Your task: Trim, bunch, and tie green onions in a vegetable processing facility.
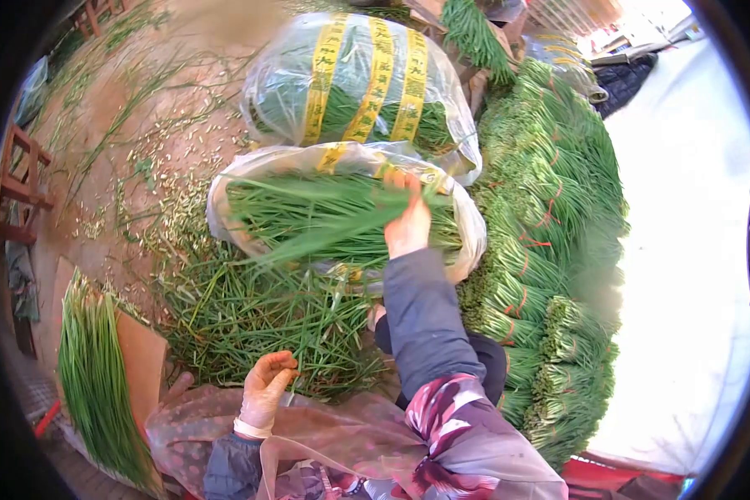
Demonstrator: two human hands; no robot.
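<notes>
My right hand (407,220) reaches forward into an open clear plastic bag (225,187) full of long green chive stalks. It grips a loose bunch of chives (325,229) that fans out to the left. My left hand (267,387), in a thin pale glove, rests low by my lap with fingers curled around a few thin stalks at the edge of a loose pile of chives (258,317) on the ground.
A second, tied plastic bag with yellow tape bands (367,83) lies behind the open one. Stacked tied chive bundles (550,242) rise on the right. A sorted row of chives (96,383) lies on cardboard at left. Trimmings litter the dirt floor (142,125).
</notes>
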